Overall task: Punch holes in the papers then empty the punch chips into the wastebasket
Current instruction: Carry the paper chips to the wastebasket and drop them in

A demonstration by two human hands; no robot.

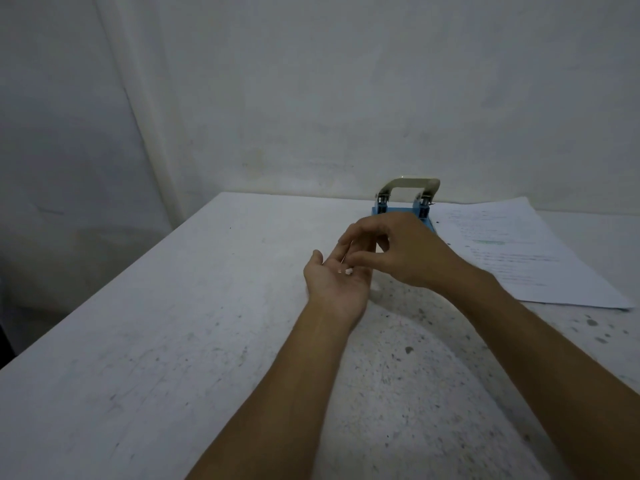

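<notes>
My left hand (334,284) lies palm up over the table, with a few small white punch chips (345,270) resting in the palm. My right hand (398,252) hovers just above it, fingertips pinched together over the chips; whether a chip is between them is unclear. Behind both hands stands the blue hole punch (403,202) with its beige lever raised; my right hand covers its base. A stack of printed papers (519,251) lies flat to the right of the punch. No wastebasket is in view.
The white speckled table (194,341) runs back to a pale wall. Its left edge slants from the far middle to the near left, with dark floor beyond.
</notes>
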